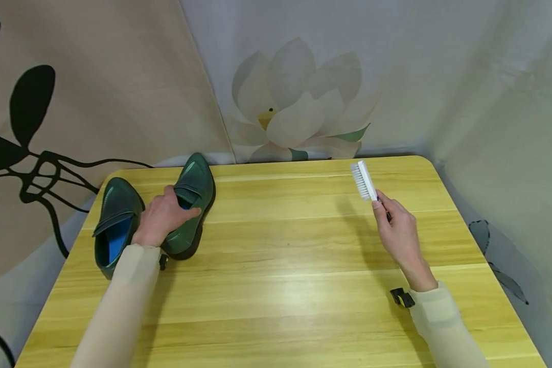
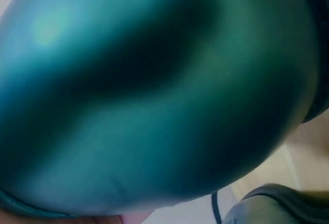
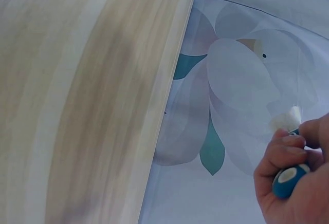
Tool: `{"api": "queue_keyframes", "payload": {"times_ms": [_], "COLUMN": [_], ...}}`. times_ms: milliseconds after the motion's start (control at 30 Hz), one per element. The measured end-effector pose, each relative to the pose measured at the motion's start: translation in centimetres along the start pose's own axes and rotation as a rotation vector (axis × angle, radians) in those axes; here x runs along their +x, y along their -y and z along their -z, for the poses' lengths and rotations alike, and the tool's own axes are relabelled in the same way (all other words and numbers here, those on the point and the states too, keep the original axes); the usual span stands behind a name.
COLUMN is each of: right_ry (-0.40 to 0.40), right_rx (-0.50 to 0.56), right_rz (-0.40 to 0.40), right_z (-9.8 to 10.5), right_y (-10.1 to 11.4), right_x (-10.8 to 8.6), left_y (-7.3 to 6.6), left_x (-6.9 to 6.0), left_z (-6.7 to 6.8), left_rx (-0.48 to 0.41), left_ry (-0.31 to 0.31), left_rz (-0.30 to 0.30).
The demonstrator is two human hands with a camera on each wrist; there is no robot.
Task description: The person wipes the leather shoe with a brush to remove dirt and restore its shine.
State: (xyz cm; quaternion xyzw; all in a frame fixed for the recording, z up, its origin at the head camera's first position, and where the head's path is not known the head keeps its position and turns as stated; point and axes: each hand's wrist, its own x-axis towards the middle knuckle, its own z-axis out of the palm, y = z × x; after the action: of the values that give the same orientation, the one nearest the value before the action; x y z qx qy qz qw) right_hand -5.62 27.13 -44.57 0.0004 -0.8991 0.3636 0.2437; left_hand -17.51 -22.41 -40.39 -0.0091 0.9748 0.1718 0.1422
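Note:
Two dark green loafers are at the table's left end in the head view. The left loafer point(image 1: 116, 225) stands with its blue insole showing. My left hand point(image 1: 161, 217) grips the right loafer point(image 1: 200, 186) around its middle, the thumb across its opening and some fingers hidden. Its glossy green surface point(image 2: 154, 131) fills most of the left wrist view, very close and blurred. Over the table's right part, my right hand point(image 1: 397, 227) holds a brush point(image 1: 364, 180) with white bristles by its handle. The right wrist view shows the handle's blue and white end point(image 3: 290, 180) poking from the fist.
A wooden table point(image 1: 285, 286) with rounded far corners lies under both hands. Behind it hangs a pale curtain point(image 1: 395, 76) with a large printed flower, close to the back edge. Dark printed leaves and stems point(image 1: 32, 102) show at the left.

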Motion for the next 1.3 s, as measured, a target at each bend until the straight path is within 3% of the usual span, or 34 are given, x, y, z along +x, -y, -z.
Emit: {"api": "queue_keyframes", "payload": {"times_ms": [200,367,467,633,733,833,933,1067,1300], "right_ry": [0.011,0.019,0.02,0.018,0.019,0.017,0.016,0.015,0.014], "right_rx": [-0.006,-0.006,-0.002,-0.004,-0.007,-0.01,-0.014,-0.01,-0.009], "right_rz": [0.001,-0.005,-0.005,-0.002,-0.004,0.0,0.006,0.01,0.012], "right_z": [0.0,-0.1,-0.1,-0.1,-0.1,-0.1,0.0,0.1,0.1], "right_y": [-0.1,-0.1,-0.1,0.0,0.0,-0.1,-0.3,-0.3,-0.3], "right_x": [-0.1,-0.1,-0.1,-0.2,-0.3,-0.4,-0.4,-0.4,-0.2], "left_y": [0.2,0.0,-0.2,0.0,1.2,2.9,4.6,6.0,6.4], "left_x": [0.3,-0.4,-1.1,-2.0,-2.2,-2.4,-2.9,-3.3,-3.4], "left_z": [0.4,0.7,1.0,1.3,1.2,0.9,0.7,0.8,1.4], "left_rx": [0.009,0.066,0.095,0.072,0.053,0.077,0.107,0.11,0.054], "left_ry": [0.039,0.049,-0.073,-0.391,-0.491,-0.547,-0.514,-0.365,-0.236], "left_rz": [0.02,-0.005,-0.067,-0.203,-0.227,-0.201,-0.12,0.008,0.073]}}
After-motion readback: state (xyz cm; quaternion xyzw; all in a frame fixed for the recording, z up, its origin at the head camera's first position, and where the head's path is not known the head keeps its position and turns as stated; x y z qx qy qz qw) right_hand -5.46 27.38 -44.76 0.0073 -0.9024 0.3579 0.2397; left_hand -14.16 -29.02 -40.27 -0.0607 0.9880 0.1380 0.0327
